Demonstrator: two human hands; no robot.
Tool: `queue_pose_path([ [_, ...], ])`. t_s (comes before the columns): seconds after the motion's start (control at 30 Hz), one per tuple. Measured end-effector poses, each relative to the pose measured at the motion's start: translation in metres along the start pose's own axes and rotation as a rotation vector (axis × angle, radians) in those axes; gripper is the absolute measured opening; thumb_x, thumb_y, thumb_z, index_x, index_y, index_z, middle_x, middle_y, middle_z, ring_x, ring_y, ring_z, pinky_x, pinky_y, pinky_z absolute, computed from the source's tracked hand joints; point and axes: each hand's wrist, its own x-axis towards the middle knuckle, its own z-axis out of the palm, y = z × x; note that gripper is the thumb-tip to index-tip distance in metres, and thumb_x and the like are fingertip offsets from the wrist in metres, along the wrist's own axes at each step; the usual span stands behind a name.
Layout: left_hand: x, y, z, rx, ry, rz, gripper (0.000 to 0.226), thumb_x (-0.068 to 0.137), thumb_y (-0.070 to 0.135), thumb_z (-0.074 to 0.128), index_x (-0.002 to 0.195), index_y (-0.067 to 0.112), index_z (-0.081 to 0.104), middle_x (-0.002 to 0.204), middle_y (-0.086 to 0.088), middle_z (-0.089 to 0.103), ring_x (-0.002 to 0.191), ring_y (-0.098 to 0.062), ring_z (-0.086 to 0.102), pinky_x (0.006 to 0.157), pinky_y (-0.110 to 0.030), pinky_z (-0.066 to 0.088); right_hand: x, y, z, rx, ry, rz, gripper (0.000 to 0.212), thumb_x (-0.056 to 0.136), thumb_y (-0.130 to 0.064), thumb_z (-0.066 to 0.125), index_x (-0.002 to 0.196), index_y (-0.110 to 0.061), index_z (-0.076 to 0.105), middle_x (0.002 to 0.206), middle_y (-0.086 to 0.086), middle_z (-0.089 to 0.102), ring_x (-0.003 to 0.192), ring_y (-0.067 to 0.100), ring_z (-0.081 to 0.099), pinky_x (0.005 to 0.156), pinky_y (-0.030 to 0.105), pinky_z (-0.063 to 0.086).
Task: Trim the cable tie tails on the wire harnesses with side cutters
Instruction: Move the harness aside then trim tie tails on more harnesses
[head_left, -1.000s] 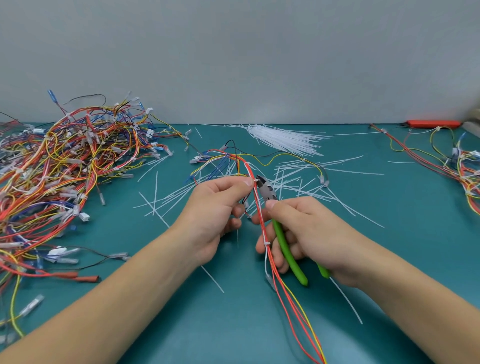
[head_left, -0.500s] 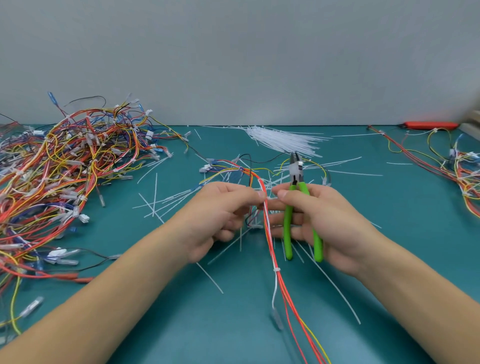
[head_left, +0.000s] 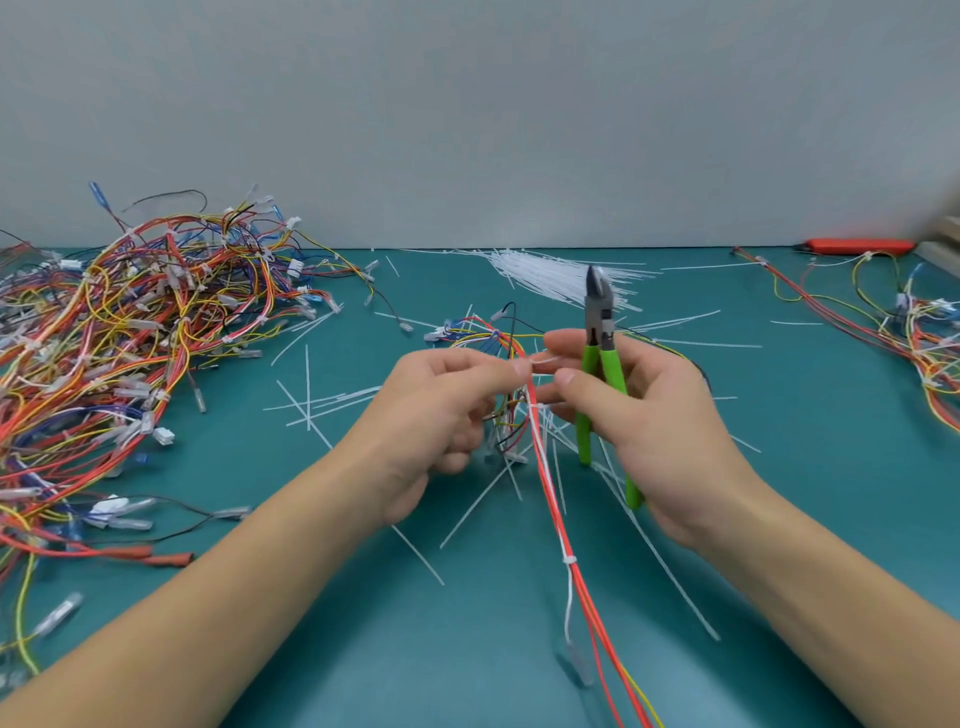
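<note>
you've got the wire harness (head_left: 550, 499) lifted off the teal bench (head_left: 779, 467), its red and white wires running down toward you, so the tie you're working on sits right between your hands at a comfortable height. your left hand (head_left: 441, 410) pinches the bundle just beside that tie, thumb and forefinger together on the wires, which keeps it from twisting. your right hand (head_left: 654, 431) does double duty: thumb and forefinger pinch the white cable tie tail (head_left: 543, 364) where it sticks out sideways from the bundle, while the remaining fingers wrap round the green handles of the side cutters (head_left: 602, 374). that's why the cutters point straight up with the jaws well clear of the wires; they're parked, not cutting. the jaws look nearly together, though i can't tell for sure.

by the look of it you're snugging or positioning the tail before the snip, so the cut itself is not yet made here. a lower tie (head_left: 570, 560) on the same bundle shows no long tail.

the loose cut tails (head_left: 306, 395) littering the bench sit under your hands, the tangled harness pile (head_left: 135, 332) lies to your left, and the bundle of fresh cable ties (head_left: 535, 273) lies at the back.
</note>
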Motion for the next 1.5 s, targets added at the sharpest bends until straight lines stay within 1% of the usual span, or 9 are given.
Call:
queue_pose_path([
  [0.17,0.0,-0.001,-0.003,-0.08,-0.06,-0.06,0.014,0.085,0.029,0.077,0.091,0.016,0.077,0.066,0.007,0.055,0.047,-0.008,0.032,0.037,-0.015,0.02,-0.006,0.002,0.004,-0.163,-0.104,-0.129,0.026,0.098,-0.001,0.065,0.111,-0.022,0.072,0.108,-0.009,0.079,0.1,0.014,0.076,0.092,0.023,0.056],
  [0.43,0.007,-0.002,-0.011,-0.219,-0.095,-0.188,0.025,0.076,0.031,0.078,0.097,0.017,0.079,0.073,0.005,0.062,0.05,-0.005,0.046,0.037,-0.015,0.025,-0.008,-0.009,0.002,-0.288,-0.144,-0.188,0.028,0.093,-0.02,0.065,0.109,-0.041,0.074,0.098,0.016,0.073,0.089,0.05,0.064,0.083,0.065,0.052],
  [0.53,0.008,0.0,-0.014,-0.261,-0.129,-0.231,0.044,0.075,0.027,0.076,0.117,0.016,0.075,0.078,0.005,0.06,0.056,-0.005,0.048,0.037,-0.015,0.027,-0.009,-0.01,0.002,-0.303,-0.175,-0.196,0.027,0.093,-0.022,0.064,0.11,-0.041,0.074,0.097,0.011,0.074,0.09,0.049,0.064,0.084,0.062,0.053],
  [0.67,0.005,0.003,-0.017,-0.129,-0.167,-0.228,0.013,0.085,0.026,0.071,0.097,0.022,0.074,0.086,0.002,0.067,0.063,-0.006,0.057,0.041,-0.016,0.024,-0.007,-0.006,0.001,-0.283,-0.146,-0.178,0.021,0.091,-0.024,0.065,0.106,-0.035,0.074,0.096,0.007,0.075,0.09,0.041,0.068,0.088,0.057,0.055],
  [0.8,0.003,0.003,-0.013,-0.13,-0.156,-0.193,0.02,0.09,0.023,0.068,0.108,0.016,0.07,0.091,0.0,0.064,0.069,-0.009,0.053,0.042,-0.016,0.026,-0.003,-0.004,-0.001,-0.223,-0.074,-0.096,0.019,0.087,-0.032,0.067,0.104,-0.029,0.074,0.1,-0.005,0.078,0.089,0.019,0.075,0.085,0.039,0.059],
  [0.93,0.003,0.004,-0.012,-0.221,-0.133,-0.145,0.015,0.097,0.018,0.059,0.109,0.014,0.065,0.087,0.001,0.064,0.072,-0.01,0.053,0.043,-0.017,0.031,-0.005,-0.004,0.0,-0.316,-0.019,-0.12,0.016,0.087,-0.04,0.066,0.102,-0.039,0.073,0.095,0.0,0.074,0.084,0.035,0.067,0.083,0.057,0.057],
  [1.1,0.005,0.002,-0.012,-0.334,-0.05,-0.076,0.01,0.103,0.018,0.052,0.103,0.018,0.063,0.081,0.006,0.068,0.067,-0.008,0.057,0.045,-0.018,0.032,-0.006,-0.006,0.001,-0.369,-0.011,-0.127,0.018,0.087,-0.049,0.062,0.098,-0.037,0.069,0.089,0.009,0.072,0.082,0.037,0.064,0.079,0.06,0.055],
  [1.33,0.005,0.0,-0.01,-0.274,-0.064,-0.031,0.012,0.103,0.02,0.055,0.101,0.021,0.067,0.102,0.004,0.07,0.075,-0.01,0.057,0.045,-0.018,0.037,-0.004,-0.002,-0.002,-0.607,-0.223,-0.038,0.048,0.088,-0.058,0.059,0.093,-0.011,0.066,0.065,0.003,0.046,0.058,0.018,0.042,0.058,0.038,0.041],
  [1.5,0.004,0.0,-0.008,-0.256,-0.071,-0.015,0.011,0.102,0.021,0.057,0.103,0.021,0.068,0.106,0.003,0.068,0.076,-0.011,0.058,0.047,-0.019,0.037,-0.003,-0.007,-0.006,-0.666,-0.205,0.032,0.064,0.081,-0.069,0.052,0.096,-0.008,0.067,0.091,0.018,0.069,0.078,0.038,0.059,0.077,0.056,0.054],
])
